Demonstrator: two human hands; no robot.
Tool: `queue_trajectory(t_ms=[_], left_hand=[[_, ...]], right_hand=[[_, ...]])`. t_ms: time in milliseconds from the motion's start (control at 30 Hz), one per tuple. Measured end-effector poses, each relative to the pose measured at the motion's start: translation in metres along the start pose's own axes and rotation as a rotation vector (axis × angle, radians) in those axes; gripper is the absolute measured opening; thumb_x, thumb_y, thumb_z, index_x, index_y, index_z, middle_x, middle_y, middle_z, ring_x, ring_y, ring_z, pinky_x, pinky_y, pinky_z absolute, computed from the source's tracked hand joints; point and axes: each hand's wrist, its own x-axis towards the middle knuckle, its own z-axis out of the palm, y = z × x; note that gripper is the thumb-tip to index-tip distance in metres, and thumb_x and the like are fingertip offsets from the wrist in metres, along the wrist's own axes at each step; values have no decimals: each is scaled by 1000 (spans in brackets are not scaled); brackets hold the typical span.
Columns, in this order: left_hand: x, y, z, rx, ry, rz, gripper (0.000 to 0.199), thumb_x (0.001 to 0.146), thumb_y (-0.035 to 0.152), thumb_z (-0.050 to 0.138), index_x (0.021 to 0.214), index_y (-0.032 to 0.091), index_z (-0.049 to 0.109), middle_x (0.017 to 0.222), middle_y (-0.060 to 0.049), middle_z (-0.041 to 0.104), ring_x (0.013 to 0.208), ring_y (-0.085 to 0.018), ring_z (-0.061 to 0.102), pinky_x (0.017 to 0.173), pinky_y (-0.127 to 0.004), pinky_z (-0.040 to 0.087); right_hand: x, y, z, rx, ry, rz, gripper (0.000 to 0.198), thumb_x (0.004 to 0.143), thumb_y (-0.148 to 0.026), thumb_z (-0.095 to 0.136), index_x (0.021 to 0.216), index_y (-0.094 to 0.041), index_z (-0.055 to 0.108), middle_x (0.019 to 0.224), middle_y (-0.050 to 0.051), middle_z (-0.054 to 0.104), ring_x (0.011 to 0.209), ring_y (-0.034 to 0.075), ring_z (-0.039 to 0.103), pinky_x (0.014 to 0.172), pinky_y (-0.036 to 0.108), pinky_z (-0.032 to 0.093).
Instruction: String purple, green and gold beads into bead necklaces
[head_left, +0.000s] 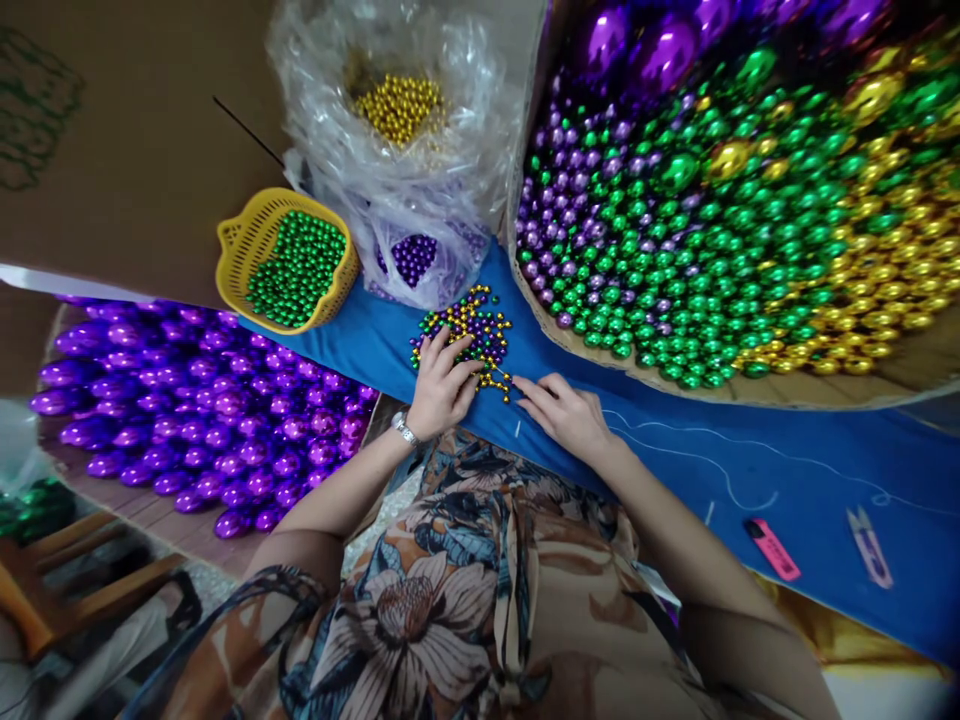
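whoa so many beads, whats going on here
A person seated at a blue cloth-covered table has both hands at a small pile of mixed gold, purple and green beads. The left hand rests on the pile; the right hand touches its near edge, where gold beads trail. A yellow plastic basket of green beads and clear plastic bags of gold and purple beads sit behind.

head view: worn on the person's head, looking forward and steeply down, close over the blue tabletop
framing: bead pile near centre, big bead tray at 2 o'clock
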Motion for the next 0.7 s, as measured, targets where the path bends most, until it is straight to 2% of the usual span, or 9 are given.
queue_trajectory(t_ms=[133, 333, 700], left_hand=[[0, -1, 2, 21, 29, 37, 22, 91, 28, 53, 107, 24, 67, 136, -9, 55, 145, -31, 28, 116, -61, 24], [-1, -2, 3, 35, 30, 24, 21, 91, 28, 54, 107, 25, 68, 138, -8, 54, 145, -31, 28, 115, -62, 24], [0, -1, 2, 28, 12, 17, 22, 91, 30, 53, 107, 25, 67, 138, -8, 54, 145, -32, 28, 116, -62, 22]], right_hand=[[5, -2, 0, -12, 5, 26, 42, 101, -46, 36, 131, -31, 61, 95, 4, 64, 65, 8, 54, 56, 20, 36], [6, -5, 0, 8, -33, -59, 40, 101, -44, 36, 131, -32, 60, 96, 3, 63, 66, 7, 54, 57, 20, 37], [8, -7, 0, 4, -49, -28, 41, 101, -43, 34, 132, -33, 59, 98, 4, 63, 68, 7, 55, 58, 20, 38]])
